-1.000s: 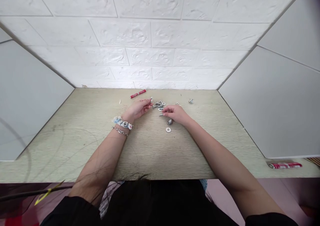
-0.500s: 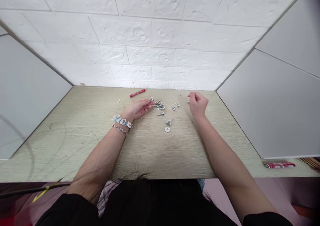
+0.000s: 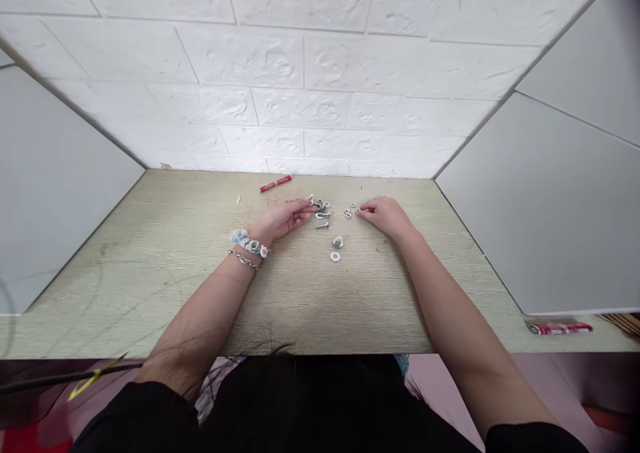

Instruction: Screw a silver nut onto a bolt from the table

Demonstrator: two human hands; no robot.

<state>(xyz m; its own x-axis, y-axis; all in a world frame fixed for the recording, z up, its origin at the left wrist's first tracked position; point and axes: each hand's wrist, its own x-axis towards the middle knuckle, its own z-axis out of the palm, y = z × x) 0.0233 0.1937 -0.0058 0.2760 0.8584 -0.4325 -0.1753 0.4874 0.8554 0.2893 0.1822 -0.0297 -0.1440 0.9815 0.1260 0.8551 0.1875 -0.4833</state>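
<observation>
Two hands, two red tubes (image 3: 275,184), two bracelets (image 3: 250,245), perhaps a dozen small fasteners (image 3: 335,256)

A small cluster of silver bolts and washers (image 3: 321,209) lies at the left fingertips, far back on the table. Three little nuts (image 3: 351,211) (too small to tell apart well) sit just beside the right fingertips, one washer (image 3: 335,257) lying flat nearer.

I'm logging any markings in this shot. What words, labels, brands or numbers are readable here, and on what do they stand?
No text can be read anywhere.
Red tube at the back of the table: any print is too small to read.
Red tube at the right edge: its label is blurred.
Bolts and washers between the left hand and right hand: no markings visible.
</observation>
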